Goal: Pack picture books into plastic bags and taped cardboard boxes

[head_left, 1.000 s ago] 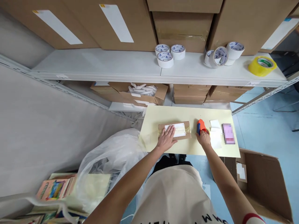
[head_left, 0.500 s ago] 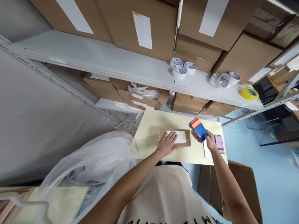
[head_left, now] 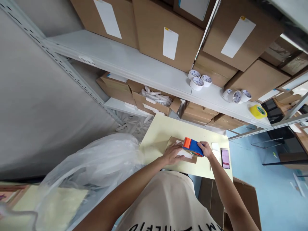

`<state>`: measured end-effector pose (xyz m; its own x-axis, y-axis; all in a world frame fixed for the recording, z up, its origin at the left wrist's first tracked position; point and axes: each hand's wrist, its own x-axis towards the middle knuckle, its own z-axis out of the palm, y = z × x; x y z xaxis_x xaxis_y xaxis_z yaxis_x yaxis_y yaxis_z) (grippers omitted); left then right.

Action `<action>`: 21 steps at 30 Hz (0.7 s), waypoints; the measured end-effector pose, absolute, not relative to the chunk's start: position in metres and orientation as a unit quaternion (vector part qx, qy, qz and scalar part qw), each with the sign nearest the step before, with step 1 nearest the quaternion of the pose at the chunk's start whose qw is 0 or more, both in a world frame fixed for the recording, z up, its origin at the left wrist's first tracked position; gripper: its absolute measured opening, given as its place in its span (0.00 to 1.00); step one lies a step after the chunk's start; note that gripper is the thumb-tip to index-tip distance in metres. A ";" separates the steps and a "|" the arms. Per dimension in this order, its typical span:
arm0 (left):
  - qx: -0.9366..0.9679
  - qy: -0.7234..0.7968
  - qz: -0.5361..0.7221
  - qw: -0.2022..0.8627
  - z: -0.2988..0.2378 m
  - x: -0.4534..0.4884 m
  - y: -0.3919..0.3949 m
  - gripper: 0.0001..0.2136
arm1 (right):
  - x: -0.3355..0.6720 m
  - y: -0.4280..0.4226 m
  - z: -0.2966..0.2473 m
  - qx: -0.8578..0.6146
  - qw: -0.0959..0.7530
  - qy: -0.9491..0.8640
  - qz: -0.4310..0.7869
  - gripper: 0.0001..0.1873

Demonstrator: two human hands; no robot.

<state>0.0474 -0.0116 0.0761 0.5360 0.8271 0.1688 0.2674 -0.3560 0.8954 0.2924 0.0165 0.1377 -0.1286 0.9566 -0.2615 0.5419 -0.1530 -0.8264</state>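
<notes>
A small cardboard box [head_left: 192,159] with a white label [head_left: 182,152] on top lies on the pale yellow tabletop [head_left: 158,128]. My left hand [head_left: 172,154] rests on the box with its fingers stretched over the label's left side. In my right hand [head_left: 205,149] is a blue and orange tape dispenser [head_left: 194,146], fingers wrapped round its right end. The dispenser is over the label, its orange end close to my left fingertips; whether it touches the box I cannot tell. It hides part of the label.
A phone [head_left: 225,158] and white paper [head_left: 216,150] lie at the table's right. Behind, a shelf [head_left: 134,69] carries cartons, white tape rolls [head_left: 197,82] and a yellow roll [head_left: 258,111]. Clear plastic sheeting [head_left: 103,163] bulges at left; an open carton [head_left: 245,199] stands at lower right.
My right hand has brought the tape dispenser left, from beside the box to above its label, and turned it more level. The box looks slightly turned under my left hand. The view has shifted.
</notes>
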 end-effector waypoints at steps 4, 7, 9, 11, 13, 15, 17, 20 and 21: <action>0.518 0.381 0.397 0.655 0.087 0.059 0.001 0.25 | 0.297 0.014 0.135 -0.610 0.252 -0.602 0.450 0.33; 0.349 0.412 0.390 0.746 0.089 0.068 0.010 0.24 | 0.297 0.014 0.131 -0.612 0.257 -0.594 0.454 0.32; 0.284 0.422 0.367 0.779 0.088 0.069 0.014 0.23 | 0.298 0.013 0.129 -0.612 0.262 -0.597 0.447 0.32; 0.225 0.423 0.355 0.803 0.085 0.069 0.016 0.21 | 0.298 0.012 0.127 -0.613 0.265 -0.604 0.435 0.32; 0.172 0.409 0.354 0.823 0.083 0.068 0.017 0.19 | 0.298 0.011 0.126 -0.615 0.263 -0.611 0.423 0.31; 0.143 0.393 0.355 0.836 0.082 0.069 0.016 0.18 | 0.299 0.010 0.126 -0.616 0.260 -0.617 0.414 0.31; 0.134 0.386 0.353 0.842 0.082 0.071 0.015 0.17 | 0.299 0.010 0.126 -0.616 0.257 -0.622 0.410 0.31; 0.135 0.384 0.358 0.840 0.084 0.073 0.012 0.15 | 0.298 0.008 0.127 -0.613 0.258 -0.624 0.411 0.31; 0.134 0.383 0.361 0.840 0.084 0.073 0.010 0.15 | 0.298 0.008 0.127 -0.613 0.259 -0.623 0.411 0.31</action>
<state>0.0731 0.0104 0.0844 0.4463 0.7087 -0.5463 -0.5028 0.7037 0.5021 0.2977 0.0075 0.1269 -0.1142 0.9769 -0.1808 0.5506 -0.0893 -0.8300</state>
